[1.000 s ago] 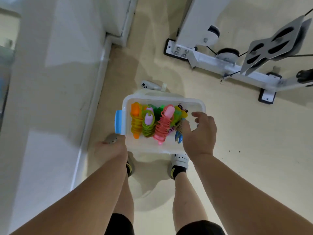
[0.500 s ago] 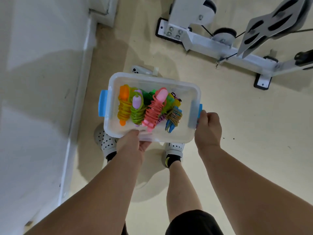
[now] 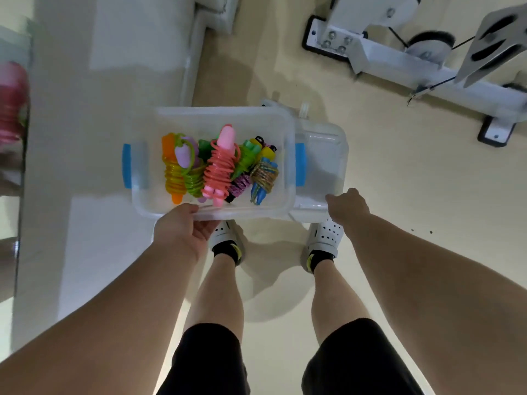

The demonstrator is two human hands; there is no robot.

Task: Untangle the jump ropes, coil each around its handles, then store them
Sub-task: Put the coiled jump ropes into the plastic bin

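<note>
A clear plastic box (image 3: 216,118) with blue latches hangs in front of me above the floor. My left hand (image 3: 182,229) grips its near rim from below. Inside lie several coiled jump ropes: an orange-yellow one (image 3: 172,178), a green one with lilac handles (image 3: 189,171), a pink one (image 3: 221,169), a purple one (image 3: 241,185) and a multicoloured one with blue handles (image 3: 263,178). The clear lid (image 3: 322,163) sticks out to the right, under the box. My right hand (image 3: 348,208) has its fingers curled on the lid's near right corner.
A white wall or cabinet (image 3: 99,81) runs along the left, with a blurred pink object (image 3: 11,104) at the edge. A white exercise machine frame (image 3: 399,52) stands at the far right. A small white device (image 3: 269,103) lies beyond the box. My feet in white shoes (image 3: 325,238) are below.
The box has shifted left, held by my left hand alone. My right hand left the box's right latch and now holds the lid, which shows to the right of the box.
</note>
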